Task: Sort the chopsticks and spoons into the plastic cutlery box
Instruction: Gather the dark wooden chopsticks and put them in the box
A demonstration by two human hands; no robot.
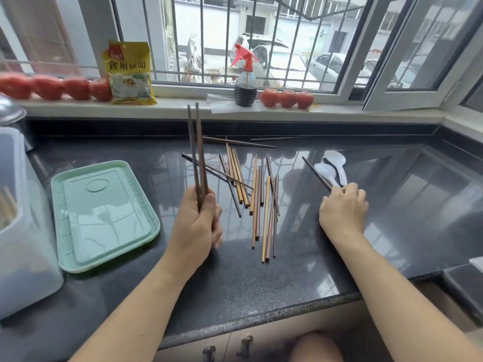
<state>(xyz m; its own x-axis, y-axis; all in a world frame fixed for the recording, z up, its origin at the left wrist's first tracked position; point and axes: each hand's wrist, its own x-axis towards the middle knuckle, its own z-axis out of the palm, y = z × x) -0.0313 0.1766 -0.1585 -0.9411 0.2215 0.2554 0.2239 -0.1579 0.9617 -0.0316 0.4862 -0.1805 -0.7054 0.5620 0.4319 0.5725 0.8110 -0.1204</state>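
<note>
Our left hand [197, 220] is closed around two dark chopsticks [197, 155] that stick up and away from us, and our right hand [343, 208] lies curled on the black desk [261, 278], pinching the near end of one more dark chopstick [315, 173], right by two white spoons [332, 167]. Between our hands lies a loose pile of chopsticks [257, 197], some brown and some dark. To the left of our left hand rests a green lid [104, 215], and past it, at the far left edge, sits the plastic cutlery box [23, 231].
</note>
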